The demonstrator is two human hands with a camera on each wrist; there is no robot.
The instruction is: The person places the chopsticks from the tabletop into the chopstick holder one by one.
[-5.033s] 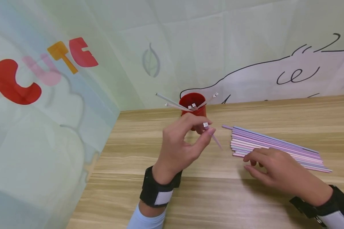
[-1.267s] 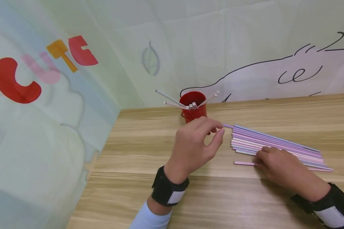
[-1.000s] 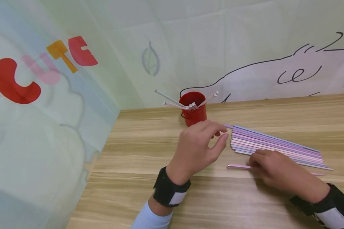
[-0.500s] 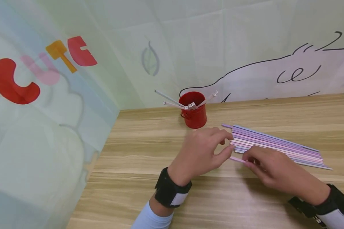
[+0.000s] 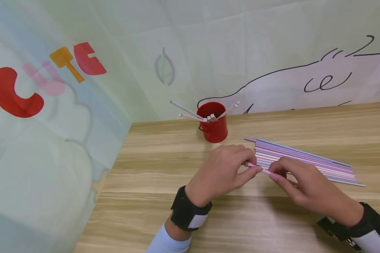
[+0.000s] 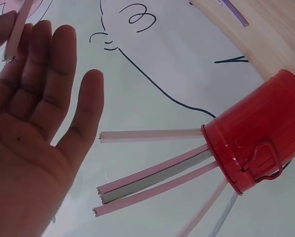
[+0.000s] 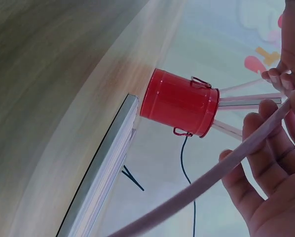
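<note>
Both hands pinch one thin pink stick (image 5: 266, 171) with a shiny end, held in front of the row of sticks. My left hand (image 5: 221, 170) has thumb and index finger near the shiny end, its other fingers loosely extended in the left wrist view. Farther along the same stick (image 7: 197, 187), my right hand (image 5: 304, 182) grips it between thumb and fingers. Pastel pink, purple and blue sticks (image 5: 304, 158) lie side by side on the table just behind the right hand. Behind the left hand stands a small red bucket (image 5: 216, 133), with several sticks (image 6: 157, 173) leaning out of it.
The wood-patterned table (image 5: 139, 196) ends at a pale printed cloth backdrop (image 5: 272, 42) close behind the bucket. Another cloth (image 5: 50, 158) with coloured letters hangs on the left. One purple stick (image 5: 249, 139) juts out leftward from the row.
Five seconds ago the left hand held another stick near the bucket. Since then the right hand slid a pink stick off the row's near side and lifted it; the left hand came rightward and took its end.
</note>
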